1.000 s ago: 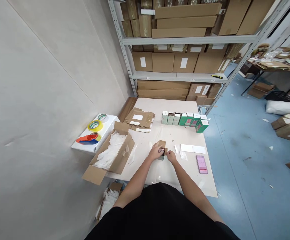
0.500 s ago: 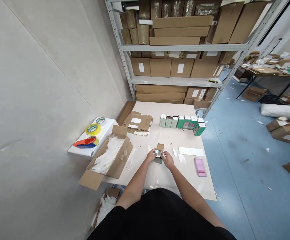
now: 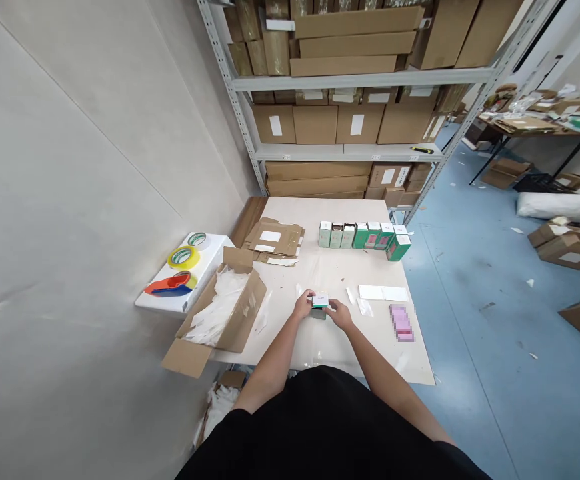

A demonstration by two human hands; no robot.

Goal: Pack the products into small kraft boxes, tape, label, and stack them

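Between both hands, on the near middle of the table (image 3: 290, 333), is a small box (image 3: 319, 302) with a white top and a green side. My left hand (image 3: 303, 305) grips its left side, fingers curled against it. On the right side my right hand (image 3: 340, 314) holds it with bent fingers. The box's top panel lies over its opening, so the contents are hidden. To the right of my right hand lie small clear plastic pieces (image 3: 365, 307) and white flat strips (image 3: 383, 293).
A row of green and white boxes (image 3: 361, 236) stands at the back right. Pink pieces (image 3: 401, 323), blurred, lie near the right edge. An open carton (image 3: 245, 313) of white packing material and flattened cardboard (image 3: 276, 238) are on the left, near tape rolls (image 3: 183, 257). Shelving (image 3: 360, 81) rises behind.
The small box's brown inner flap stood up and open before; now it is folded down and the white top shows. The view has shifted slightly, and both hands remain at the box.
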